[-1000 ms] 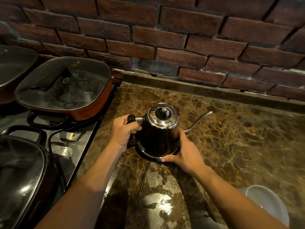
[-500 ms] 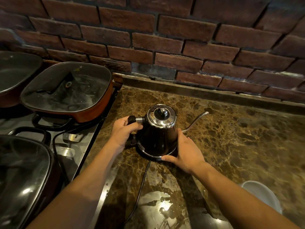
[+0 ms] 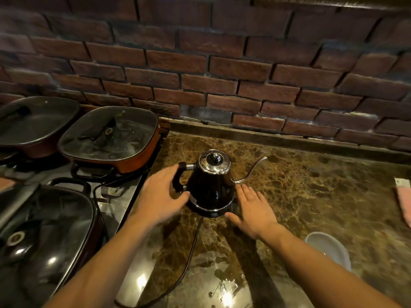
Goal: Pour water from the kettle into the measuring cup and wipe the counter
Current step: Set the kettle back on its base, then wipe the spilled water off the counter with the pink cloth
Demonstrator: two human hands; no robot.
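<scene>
A black gooseneck kettle (image 3: 210,187) with a chrome lid stands upright on its round base on the brown marble counter (image 3: 311,192), spout pointing right. My left hand (image 3: 161,194) is open beside the black handle, fingers spread, thumb near the base, not gripping it. My right hand (image 3: 252,207) lies open and flat on the counter just right of the base. A pale round measuring cup (image 3: 329,250) sits at the lower right, behind my right forearm. A pink cloth (image 3: 403,203) shows at the right edge.
A stove (image 3: 120,196) lies to the left with three lidded pans: an orange one (image 3: 111,138), a dark one (image 3: 33,121) behind it, a black one (image 3: 40,236) in front. The kettle's cord (image 3: 189,258) trails toward me. A brick wall (image 3: 222,74) backs the counter.
Both hands have let go of the kettle: the left came off the handle, the right slid off the body onto the counter. The view has pulled back and upward.
</scene>
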